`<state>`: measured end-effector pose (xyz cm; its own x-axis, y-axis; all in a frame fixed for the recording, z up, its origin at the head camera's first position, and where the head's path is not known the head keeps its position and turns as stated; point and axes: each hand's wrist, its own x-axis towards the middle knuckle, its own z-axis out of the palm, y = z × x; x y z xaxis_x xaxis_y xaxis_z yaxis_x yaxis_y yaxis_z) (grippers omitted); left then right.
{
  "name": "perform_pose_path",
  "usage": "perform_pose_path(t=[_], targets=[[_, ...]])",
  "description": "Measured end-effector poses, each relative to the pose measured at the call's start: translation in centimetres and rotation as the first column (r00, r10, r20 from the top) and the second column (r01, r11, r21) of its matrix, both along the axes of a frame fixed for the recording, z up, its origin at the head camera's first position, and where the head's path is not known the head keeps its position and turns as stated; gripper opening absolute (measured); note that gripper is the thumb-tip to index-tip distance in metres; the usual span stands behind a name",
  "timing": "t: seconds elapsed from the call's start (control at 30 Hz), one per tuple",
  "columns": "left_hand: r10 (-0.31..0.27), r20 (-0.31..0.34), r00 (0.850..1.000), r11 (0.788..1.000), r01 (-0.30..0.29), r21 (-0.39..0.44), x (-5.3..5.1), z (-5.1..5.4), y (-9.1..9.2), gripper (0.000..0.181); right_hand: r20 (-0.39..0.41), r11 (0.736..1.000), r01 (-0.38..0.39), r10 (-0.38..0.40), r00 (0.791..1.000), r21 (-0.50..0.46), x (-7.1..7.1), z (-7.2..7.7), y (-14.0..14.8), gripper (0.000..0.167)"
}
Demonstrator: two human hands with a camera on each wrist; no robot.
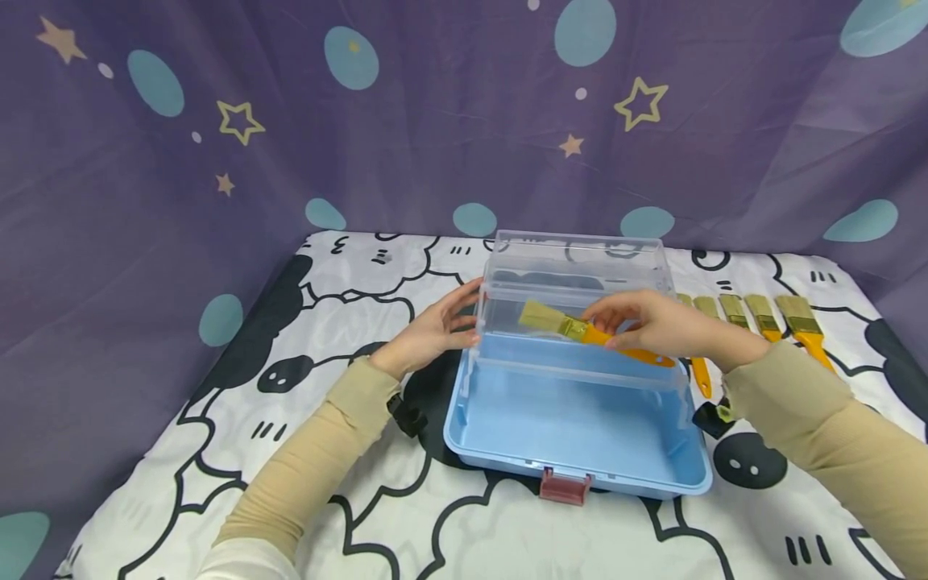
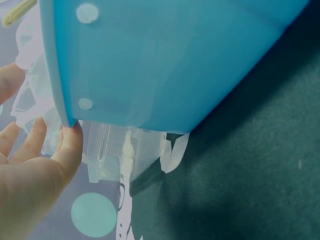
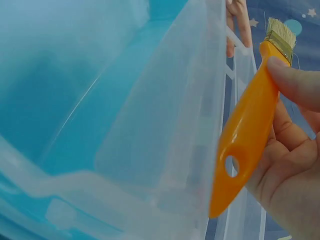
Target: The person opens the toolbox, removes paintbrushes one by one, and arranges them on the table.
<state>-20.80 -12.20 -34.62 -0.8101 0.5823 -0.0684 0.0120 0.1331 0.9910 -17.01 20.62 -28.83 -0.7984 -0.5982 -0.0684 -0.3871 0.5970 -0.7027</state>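
A light blue plastic box [image 1: 565, 419] stands with its clear lid [image 1: 576, 250] raised and a clear tray at its back. In the head view my right hand [image 1: 656, 322] pinches a paintbrush [image 1: 598, 334] over the tray, its bristles pointing left. The right wrist view shows the thumb on the brush's orange handle [image 3: 247, 125], near the metal band. At the box's back left corner, my left hand [image 1: 438, 330] touches the clear plastic with loosely spread fingers. Its thumb [image 2: 70, 145] lies against the box rim in the left wrist view.
Several more paintbrushes [image 1: 801, 322] with orange handles lie in a row right of the box, partly hidden by my right arm. A dark red latch [image 1: 565, 487] sits on the box's front. Behind the sheep-patterned cloth [image 1: 377, 483] hangs a purple curtain [image 1: 464, 121].
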Motion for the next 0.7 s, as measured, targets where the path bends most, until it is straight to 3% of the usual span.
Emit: perform_pose_path(t=[0.37, 0.7], targets=[[-0.010, 0.004, 1.000, 1.000, 0.009, 0.014, -0.1, -0.3, -0.2, 0.085, 0.073, 0.992, 0.118, -0.114, 0.991, -0.041, 0.2, 0.2, 0.8, 0.042], [-0.010, 0.010, 1.000, 1.000, 0.010, 0.003, -0.1, -0.1, -0.1, 0.086, 0.164, 0.957, 0.259, -0.237, 0.958, -0.129, 1.1, -0.4, 2.1, 0.048]])
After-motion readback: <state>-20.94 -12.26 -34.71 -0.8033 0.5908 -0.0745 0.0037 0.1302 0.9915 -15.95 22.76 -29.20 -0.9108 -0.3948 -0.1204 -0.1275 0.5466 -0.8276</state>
